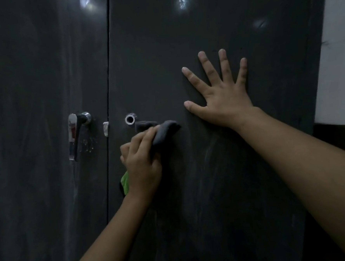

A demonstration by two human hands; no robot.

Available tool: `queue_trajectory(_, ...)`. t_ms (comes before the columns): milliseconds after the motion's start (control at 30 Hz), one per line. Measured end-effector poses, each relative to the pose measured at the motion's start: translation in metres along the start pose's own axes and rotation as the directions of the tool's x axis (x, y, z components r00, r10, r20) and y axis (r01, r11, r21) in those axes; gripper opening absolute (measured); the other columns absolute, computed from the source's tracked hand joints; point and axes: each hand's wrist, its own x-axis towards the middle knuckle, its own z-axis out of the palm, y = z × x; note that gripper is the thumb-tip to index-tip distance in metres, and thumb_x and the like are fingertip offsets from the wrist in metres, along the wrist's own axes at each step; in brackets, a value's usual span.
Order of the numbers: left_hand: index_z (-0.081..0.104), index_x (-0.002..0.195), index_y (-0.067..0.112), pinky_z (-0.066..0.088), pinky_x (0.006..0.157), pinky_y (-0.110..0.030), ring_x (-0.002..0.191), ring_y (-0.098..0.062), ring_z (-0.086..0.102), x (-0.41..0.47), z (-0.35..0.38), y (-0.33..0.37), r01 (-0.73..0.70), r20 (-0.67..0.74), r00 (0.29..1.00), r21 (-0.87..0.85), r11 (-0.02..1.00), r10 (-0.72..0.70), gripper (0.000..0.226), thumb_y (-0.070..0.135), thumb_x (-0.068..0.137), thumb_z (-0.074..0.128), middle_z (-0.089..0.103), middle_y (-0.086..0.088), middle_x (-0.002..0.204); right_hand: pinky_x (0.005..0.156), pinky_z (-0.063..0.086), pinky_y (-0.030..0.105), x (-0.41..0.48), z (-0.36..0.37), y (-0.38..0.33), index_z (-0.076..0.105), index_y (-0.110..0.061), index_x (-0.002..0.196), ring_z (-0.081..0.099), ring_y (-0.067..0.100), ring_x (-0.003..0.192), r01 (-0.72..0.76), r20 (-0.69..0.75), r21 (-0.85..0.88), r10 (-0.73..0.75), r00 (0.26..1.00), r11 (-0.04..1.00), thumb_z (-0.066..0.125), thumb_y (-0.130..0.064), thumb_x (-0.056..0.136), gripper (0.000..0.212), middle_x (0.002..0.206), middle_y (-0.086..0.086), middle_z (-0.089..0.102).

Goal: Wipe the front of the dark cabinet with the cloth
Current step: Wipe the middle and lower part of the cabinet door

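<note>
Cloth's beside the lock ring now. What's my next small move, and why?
Probably drag the cloth down the right door: the left hand grips it just right of the lock ring, pale streaks show below, and the right hand is pressed flat higher up.

My right hand (224, 105) lies flat on the right door (201, 27), above-right of the cloth (163, 131) — my left hand (143, 164) holds that against the door just right of the lock (130, 119); the handle (75, 134) sits on the left door (33, 78).

Left hand (143, 164), right hand (224, 99) bare; forearms bare up to frame edge; nails short.
</note>
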Motion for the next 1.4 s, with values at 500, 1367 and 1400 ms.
queue_trajectory(500,0.047,0.139,0.04,0.044,0.085,-0.052,0.109,-0.03,0.055,-0.06,-0.014,-0.047,-0.285,0.185,0.945,0.069,0.956,0.268,0.053,0.024,0.089,0.054,0.051,0.011,0.139,0.111,-0.016,0.074,-0.004,0.0,-0.01,-0.02,-0.05,0.153,-0.033,0.041,0.147,0.008,0.052,-0.012,-0.008,0.999,1.0,0.017,-0.069,0.099,0.069,0.163,-0.001,-0.035)
queue_trajectory(1367,0.054,0.139,0.024,0.035,0.088,-0.037,0.102,-0.015,0.032,0.013,-0.026,-0.042,0.187,-0.151,0.971,-0.003,0.982,-0.185,0.06,0.001,0.084,0.045,0.055,0.001,0.127,0.109,-0.016,0.074,-0.018,0.016,-0.043,-0.008,-0.053,0.155,-0.025,0.045,0.149,-0.011,-0.036,0.015,0.012,0.999,1.0,0.024,-0.04,0.107,0.06,0.167,-0.003,-0.023)
queue_trajectory(1400,0.053,0.141,0.024,0.032,0.086,-0.034,0.101,-0.015,0.033,0.001,-0.025,-0.045,0.155,-0.131,0.98,0.021,0.988,-0.151,0.061,0.003,0.084,0.043,0.055,0.002,0.128,0.109,-0.016,0.074,-0.019,0.017,-0.044,-0.008,-0.053,0.155,-0.025,0.045,0.149,-0.015,-0.038,0.019,0.016,0.999,1.0,0.025,-0.039,0.107,0.06,0.167,-0.003,-0.023)
